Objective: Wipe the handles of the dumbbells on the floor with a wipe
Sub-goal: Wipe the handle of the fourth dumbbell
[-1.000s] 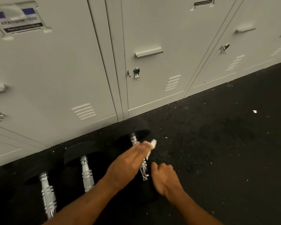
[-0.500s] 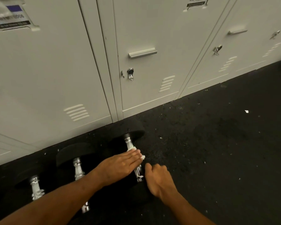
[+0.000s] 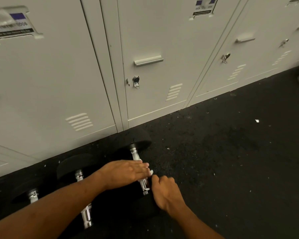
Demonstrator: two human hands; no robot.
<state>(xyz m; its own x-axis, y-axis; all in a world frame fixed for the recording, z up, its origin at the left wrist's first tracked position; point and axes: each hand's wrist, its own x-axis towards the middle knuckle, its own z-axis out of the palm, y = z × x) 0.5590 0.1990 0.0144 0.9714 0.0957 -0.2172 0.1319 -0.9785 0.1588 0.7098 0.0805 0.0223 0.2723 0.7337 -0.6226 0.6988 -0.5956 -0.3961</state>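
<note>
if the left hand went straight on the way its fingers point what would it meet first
Probably the black floor past the dumbbell handle; the right hand sits just nearer, so it might brush.

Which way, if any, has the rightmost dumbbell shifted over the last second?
No. The rightmost dumbbell has not visibly moved. Its far head sits just below and right of the locker seam, as before. Only the camera view shifted.

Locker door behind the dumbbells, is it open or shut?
Shut: the locker door lies flush with its frame, no gap showing.
</note>
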